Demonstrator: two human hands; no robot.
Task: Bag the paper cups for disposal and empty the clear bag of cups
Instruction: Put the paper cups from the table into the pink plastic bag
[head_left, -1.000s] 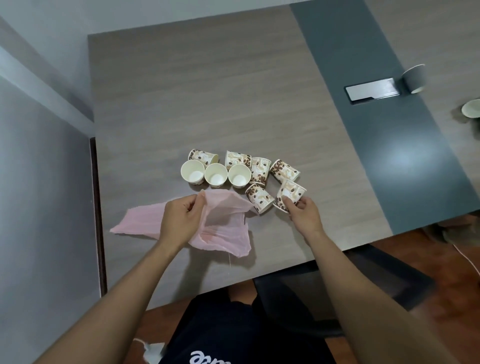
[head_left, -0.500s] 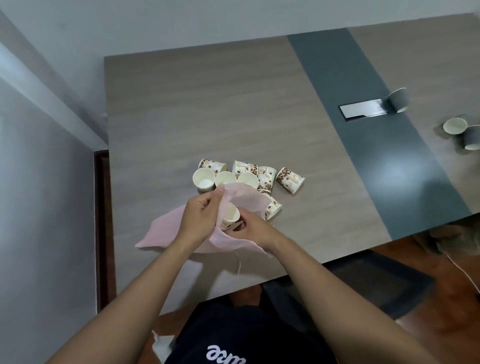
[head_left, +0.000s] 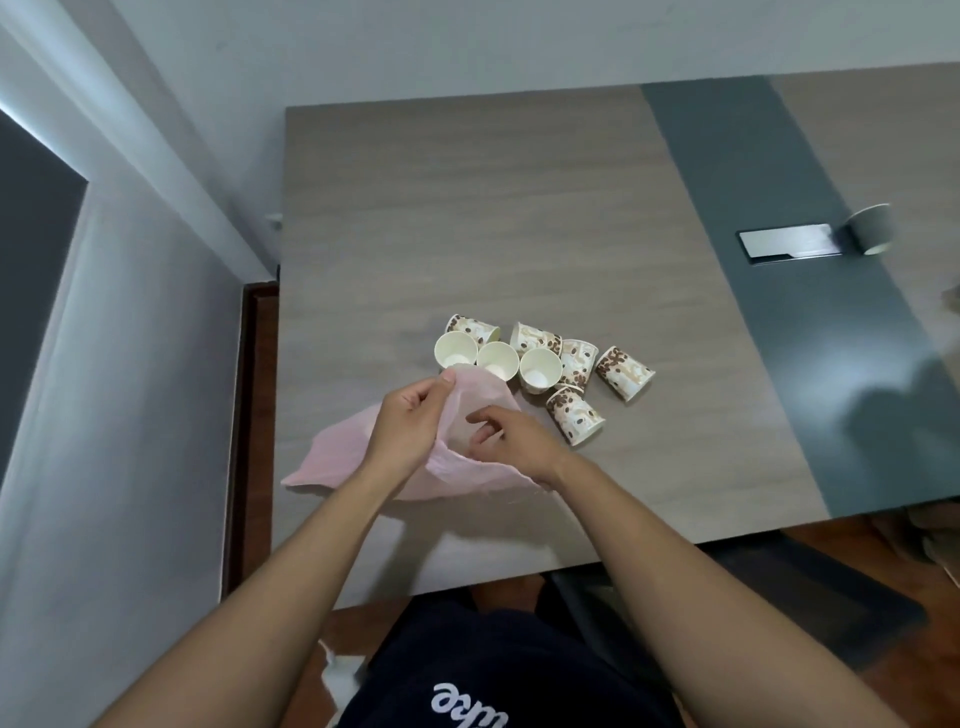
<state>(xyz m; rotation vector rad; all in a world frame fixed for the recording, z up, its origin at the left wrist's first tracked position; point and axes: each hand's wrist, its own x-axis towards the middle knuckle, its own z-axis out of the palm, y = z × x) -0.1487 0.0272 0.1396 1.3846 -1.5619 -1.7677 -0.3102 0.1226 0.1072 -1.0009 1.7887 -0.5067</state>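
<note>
A thin pink bag (head_left: 337, 457) lies on the wooden table (head_left: 493, 218) in front of me. My left hand (head_left: 410, 426) pinches the bag's upper rim and holds the mouth raised. My right hand (head_left: 514, 441) sits at the bag's mouth with relaxed fingers; I see no cup in it. A cluster of several paper cups (head_left: 540, 366) with a brown bean print lies just beyond the bag, some showing their cream insides. One cup (head_left: 574, 415) lies on its side right beside my right hand. No clear bag is in view.
A dark grey strip (head_left: 810, 322) runs across the table's right part, with a metal cable hatch (head_left: 789, 243) and a grey cup (head_left: 872, 228) on its side next to it. The wall stands close on the left. The table's near edge is just under my forearms.
My right hand picked up a cup from the right of the cluster, carried it into the pink bag and now rests at the mouth without it. My left hand kept holding the bag's rim.
</note>
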